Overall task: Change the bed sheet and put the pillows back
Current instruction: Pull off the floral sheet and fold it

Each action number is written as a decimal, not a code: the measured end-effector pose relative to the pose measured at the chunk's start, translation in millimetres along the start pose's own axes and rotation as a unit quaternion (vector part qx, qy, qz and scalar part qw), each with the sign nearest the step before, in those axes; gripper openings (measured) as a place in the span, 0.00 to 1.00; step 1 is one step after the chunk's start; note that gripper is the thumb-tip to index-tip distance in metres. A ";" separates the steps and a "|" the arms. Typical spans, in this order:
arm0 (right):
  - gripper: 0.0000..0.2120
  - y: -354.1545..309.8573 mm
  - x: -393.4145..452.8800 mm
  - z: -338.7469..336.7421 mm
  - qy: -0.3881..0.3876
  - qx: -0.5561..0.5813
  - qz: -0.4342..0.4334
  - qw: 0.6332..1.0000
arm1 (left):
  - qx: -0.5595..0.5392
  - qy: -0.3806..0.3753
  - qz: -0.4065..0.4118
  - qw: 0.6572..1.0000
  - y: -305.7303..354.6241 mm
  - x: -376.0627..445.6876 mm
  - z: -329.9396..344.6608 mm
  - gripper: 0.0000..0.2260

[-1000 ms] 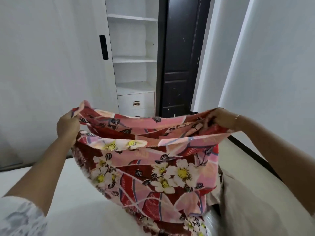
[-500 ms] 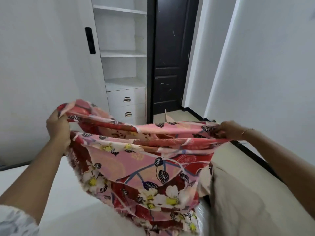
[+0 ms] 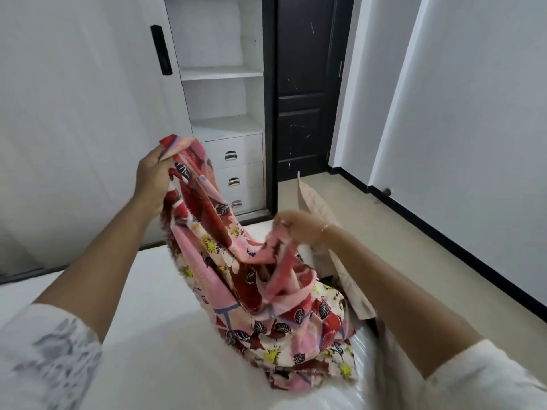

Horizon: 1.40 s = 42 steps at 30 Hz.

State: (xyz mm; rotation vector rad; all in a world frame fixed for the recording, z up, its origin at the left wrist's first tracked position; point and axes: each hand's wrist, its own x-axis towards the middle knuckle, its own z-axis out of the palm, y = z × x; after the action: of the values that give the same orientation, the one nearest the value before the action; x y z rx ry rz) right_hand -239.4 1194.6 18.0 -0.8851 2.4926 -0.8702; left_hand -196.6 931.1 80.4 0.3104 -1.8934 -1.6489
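Both hands held the floral sheet above the bare mattress.

Left hand (image 3: 155,176) gripped a bunched edge of the floral sheet (image 3: 251,279) high above the mattress (image 3: 133,306), fingers curled round the cloth; the right hand (image 3: 296,226), lower and nearer the mattress's right edge, pinched another fold, though blur hid its fingers. Most of the cloth hung crumpled between them and piled on the mattress's near right part. Judging from this, the work was early: the mattress lay white and uncovered, no corner of the sheet was spread or tucked, and the beige pillow (image 3: 322,229) leaned just off the mattress's right side, waiting. Spreading, tucking and replacing pillows all seemed left to do.
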 end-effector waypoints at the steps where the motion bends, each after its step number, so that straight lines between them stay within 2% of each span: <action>1: 0.17 -18.3 2.1 -9.1 0.011 0.130 -0.039 0.991 | -0.002 0.001 0.003 1.000 -0.4 -1.1 0.4 0.14; 2: 0.19 -31.0 3.4 -18.5 0.025 0.280 -0.077 0.957 | -0.008 0.004 0.004 1.000 0.4 -2.4 -0.6 0.14; 3: 0.19 -37.9 2.7 -24.3 0.035 0.422 -0.100 0.900 | -0.017 0.007 0.005 1.000 2.1 -3.7 -2.3 0.14; 4: 0.18 -39.6 3.5 -24.9 0.040 0.503 -0.107 0.857 | -0.029 0.010 0.007 1.000 3.9 -4.6 -4.6 0.14; 5: 0.16 -32.7 6.6 -16.5 0.043 0.494 -0.090 0.864 | -0.043 0.013 0.008 0.999 5.5 -6.1 -7.4 0.15; 6: 0.13 -23.1 9.2 -1.0 0.047 0.406 -0.056 0.911 | -0.056 0.014 0.007 0.998 8.0 -8.0 -10.1 0.16; 7: 0.12 -9.1 15.1 22.3 0.033 0.252 -0.015 0.967 | -0.067 0.015 0.007 0.998 11.0 -10.0 -12.5 0.16; 8: 0.13 9.5 20.8 48.7 0.009 0.108 0.022 0.994 | -0.078 0.013 0.008 0.997 13.1 -11.9 -15.1 0.17; 9: 0.16 32.2 26.7 76.4 -0.001 0.003 0.052 0.999 | -0.091 0.010 0.011 0.996 14.7 -13.7 -16.8 0.17; 10: 0.17 48.2 29.0 99.9 -0.010 -0.030 0.091 0.995 | -0.107 0.008 0.016 0.994 17.2 -15.5 -19.1 0.16; 14: 0.18 81.0 28.4 151.4 0.082 0.046 0.191 0.977 | -0.148 -0.004 0.031 0.988 24.5 -21.6 -28.2 0.12; 17: 0.18 91.2 26.3 171.5 0.115 0.065 0.260 0.957 | -0.166 -0.006 0.025 0.986 21.6 -23.2 -39.1 0.12; 19: 0.18 97.8 26.4 180.7 0.104 0.064 0.338 0.933 | -0.168 0.000 0.014 0.986 17.9 -24.2 -45.1 0.12; 21: 0.18 106.8 30.1 189.2 0.069 0.053 0.371 0.925 | -0.165 0.014 0.004 0.986 13.6 -25.5 -50.5 0.12; 25: 0.17 125.5 38.3 201.0 0.045 0.155 0.347 0.924 | -0.182 0.047 -0.016 0.982 5.5 -28.0 -62.2 0.15; 28: 0.16 138.4 47.1 207.5 0.082 0.284 0.321 0.900 | -0.186 0.072 -0.036 0.979 -1.9 -28.1 -69.7 0.10; 31: 0.15 171.0 72.6 232.9 0.084 0.339 0.308 0.885 | -0.185 0.081 -0.057 0.978 -8.1 -29.8 -69.8 0.04; 32: 0.12 169.0 74.8 232.3 0.099 0.340 0.314 0.881 | -0.183 0.084 -0.062 0.978 -10.4 -30.4 -69.0 0.04; 35: 0.19 131.2 62.2 203.3 0.160 0.300 0.324 0.883 | -0.170 0.085 -0.078 0.979 -15.2 -31.7 -65.4 0.06; 38: 0.19 126.3 65.2 195.7 0.196 0.297 0.316 0.880 | -0.158 0.088 -0.081 0.980 -16.7 -33.4 -61.1 0.05; 40: 0.18 125.8 69.0 191.7 0.194 0.302 0.315 0.878 | -0.145 0.090 -0.084 0.982 -16.6 -34.6 -58.0 0.06; 42: 0.13 119.2 67.5 181.6 0.138 0.284 0.297 0.901 | -0.136 0.091 -0.084 0.983 -15.9 -34.6 -55.5 0.08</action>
State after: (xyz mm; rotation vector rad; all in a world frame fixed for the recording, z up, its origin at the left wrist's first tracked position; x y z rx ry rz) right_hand -250.3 1145.1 -203.8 0.2023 2.2803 -1.4339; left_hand -140.6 901.3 57.9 0.4999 -1.5218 -1.8948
